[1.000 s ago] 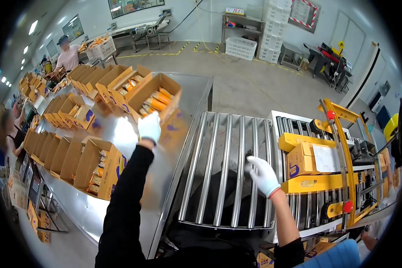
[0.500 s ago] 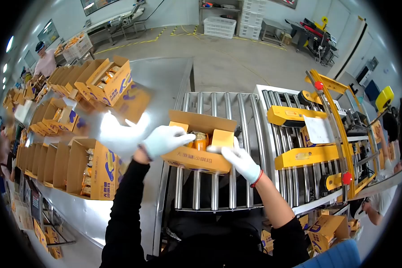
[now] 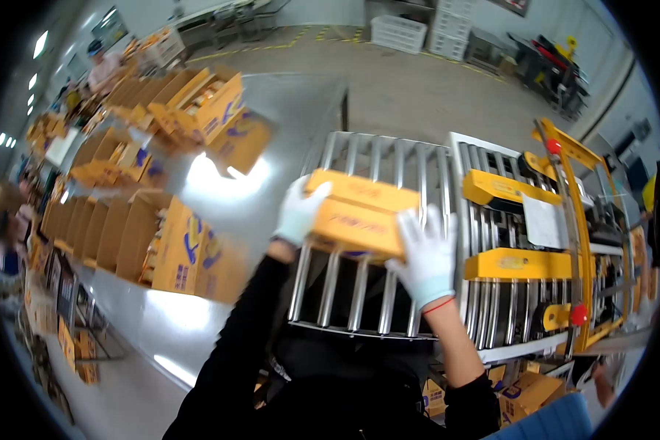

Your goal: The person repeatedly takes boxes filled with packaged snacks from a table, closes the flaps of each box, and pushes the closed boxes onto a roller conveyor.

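A yellow-orange carton, its top flaps folded over, lies on the metal rollers in front of me. My left hand, in a white glove, grips its left end with the thumb on top. At its right end, my gloved right hand lies against the corner with fingers spread. The carton's contents are hidden under the flaps. On the steel table to the left, an open carton with wrapped packs heads a row of open cartons.
Right of the rollers stands a machine with yellow guide bars, a yellow frame and red knobs. More open cartons fill the table's far left. A person stands behind them. White crates are by the back wall.
The nearest filled carton came from the table onto the rollers, and its raised flaps are now down. My hands moved from over its opening to its two ends. The carton in the machine is gone from view.
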`<state>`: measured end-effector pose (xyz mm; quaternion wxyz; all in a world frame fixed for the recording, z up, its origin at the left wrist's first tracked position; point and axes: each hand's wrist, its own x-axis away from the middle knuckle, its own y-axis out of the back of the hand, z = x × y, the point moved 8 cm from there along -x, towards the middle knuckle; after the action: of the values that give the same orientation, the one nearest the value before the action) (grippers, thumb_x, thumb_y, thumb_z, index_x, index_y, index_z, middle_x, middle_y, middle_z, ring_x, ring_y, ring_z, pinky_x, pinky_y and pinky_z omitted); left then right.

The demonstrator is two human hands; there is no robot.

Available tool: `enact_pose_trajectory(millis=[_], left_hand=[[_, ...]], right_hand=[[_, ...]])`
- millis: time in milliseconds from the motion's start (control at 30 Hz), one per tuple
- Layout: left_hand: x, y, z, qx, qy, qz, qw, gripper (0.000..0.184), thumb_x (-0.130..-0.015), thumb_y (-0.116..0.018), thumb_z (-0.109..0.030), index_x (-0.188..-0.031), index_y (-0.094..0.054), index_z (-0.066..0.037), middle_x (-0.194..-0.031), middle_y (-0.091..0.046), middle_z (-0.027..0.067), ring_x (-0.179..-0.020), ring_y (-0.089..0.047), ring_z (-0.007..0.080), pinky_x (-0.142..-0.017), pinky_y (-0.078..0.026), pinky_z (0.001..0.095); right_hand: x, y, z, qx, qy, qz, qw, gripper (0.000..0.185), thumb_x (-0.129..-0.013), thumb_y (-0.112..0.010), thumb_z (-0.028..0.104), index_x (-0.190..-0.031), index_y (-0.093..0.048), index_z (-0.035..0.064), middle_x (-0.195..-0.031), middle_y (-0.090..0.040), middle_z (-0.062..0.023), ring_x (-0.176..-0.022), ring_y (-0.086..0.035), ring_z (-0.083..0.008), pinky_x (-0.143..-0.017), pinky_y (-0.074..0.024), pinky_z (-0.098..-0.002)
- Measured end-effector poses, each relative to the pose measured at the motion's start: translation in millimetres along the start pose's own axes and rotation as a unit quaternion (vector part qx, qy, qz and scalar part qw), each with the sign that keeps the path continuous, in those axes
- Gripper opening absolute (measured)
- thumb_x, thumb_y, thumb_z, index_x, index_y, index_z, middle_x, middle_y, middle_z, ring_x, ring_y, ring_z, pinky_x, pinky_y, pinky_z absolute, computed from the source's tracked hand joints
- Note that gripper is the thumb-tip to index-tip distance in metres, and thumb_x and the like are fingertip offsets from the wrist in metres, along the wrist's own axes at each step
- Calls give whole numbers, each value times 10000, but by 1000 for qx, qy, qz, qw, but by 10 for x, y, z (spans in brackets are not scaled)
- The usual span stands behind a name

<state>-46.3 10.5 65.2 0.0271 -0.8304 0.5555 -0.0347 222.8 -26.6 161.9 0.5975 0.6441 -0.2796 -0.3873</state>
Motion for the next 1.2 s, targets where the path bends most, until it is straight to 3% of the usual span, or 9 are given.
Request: enact_pose_trajectory(millis=[133, 267, 467, 567, 633, 800, 933, 1067, 1200], left_hand=[[56, -1255, 178, -40, -91, 7, 995, 497, -1012, -662, -274, -1390, -528, 20, -1253, -661, 147, -1096, -687, 222, -897, -578, 345], [716, -2063, 462, 49, 155, 395, 904, 510, -1045, -604, -285, -1471, -510, -20, -1323, -658, 119, -1164, -676, 210, -918, -565, 328], [1026, 884, -645, -296, -141, -36, 944, 320, -992, -645, -279, -1229, -616, -65, -1117, -693, 102, -991, -684, 239, -1000, -468, 415], [1652, 2556, -1037, -512, -222, -339, 757, 237, -943, -687, -297, -1061, -690, -92, -1021, -710, 112, -933, -681, 302, -1085, -398, 511], [1997, 2546, -1458, -767, -130, -424, 463, 203, -951, -674, -296, -974, -703, -96, -921, -720, 94, -865, -687, 300, -1108, -369, 528], [1884, 1685, -1241, -693, -178, -164, 679, 142, -871, -745, -226, -869, -755, -84, -723, -684, 74, -888, -686, 288, -1181, -284, 608], [1994, 1084, -1522, -622, -246, -72, 740, 196, -691, -875, -255, -784, -776, -114, -1515, -535, 164, -1438, -442, 409, -1217, -210, 619], [1458, 848, -1187, -266, -135, 122, 947, 263, -723, -888, -131, -821, -666, -28, -1601, -427, 244, -1458, -441, 418, -1177, -366, 411], [767, 602, -780, -301, -86, 133, 941, 276, -783, -864, -226, -860, -678, -36, -1419, -579, 160, -1215, -599, 359, -1082, -445, 405]], right_hand=[[-332, -211, -568, 47, -37, -16, 998, 1079, -687, -894, 389, -1578, -369, 83, -1604, -415, -130, -1516, -336, -319, -1288, -175, -528], [-450, -340, -955, 68, -75, -33, 994, 921, -857, -756, 332, -1597, -306, 20, -1641, -356, -172, -1545, -285, -343, -1289, -182, -490], [-115, -395, -1453, 44, -100, -144, 984, 707, -866, -680, 164, -1517, -438, 35, -1595, -410, -196, -1499, -346, -382, -1260, -230, -506], [-93, -353, -1404, 53, -97, -94, 989, 319, -850, -629, 23, -1151, -725, 70, -1475, -560, -157, -1455, -429, -350, -1230, -302, -486], [-120, -643, -1298, -154, -108, -66, 980, 302, -859, -635, 35, -1143, -733, 66, -1456, -578, -153, -1429, -457, -354, -1219, -322, -488], [-263, -576, 351, -354, 76, -63, 930, 657, -801, -806, 219, -1405, -593, 71, -1459, -560, -190, -1404, -467, -398, -1209, -334, -500], [-342, 51, 1016, -261, 189, -69, 944, 885, -716, -866, 267, -1494, -488, 76, -1550, -451, -167, -1470, -373, -376, -1248, -234, -555], [-24, -225, 997, -257, 360, 8, 897, 464, -784, -809, 218, -1228, -700, 138, -1267, -677, -53, -1337, -548, -230, -1221, -319, -507], [-156, -150, 593, -508, 150, 125, 839, 356, -901, -757, 257, -1206, -741, 74, -1079, -732, -132, -1062, -703, -293, -1096, -459, -384]])
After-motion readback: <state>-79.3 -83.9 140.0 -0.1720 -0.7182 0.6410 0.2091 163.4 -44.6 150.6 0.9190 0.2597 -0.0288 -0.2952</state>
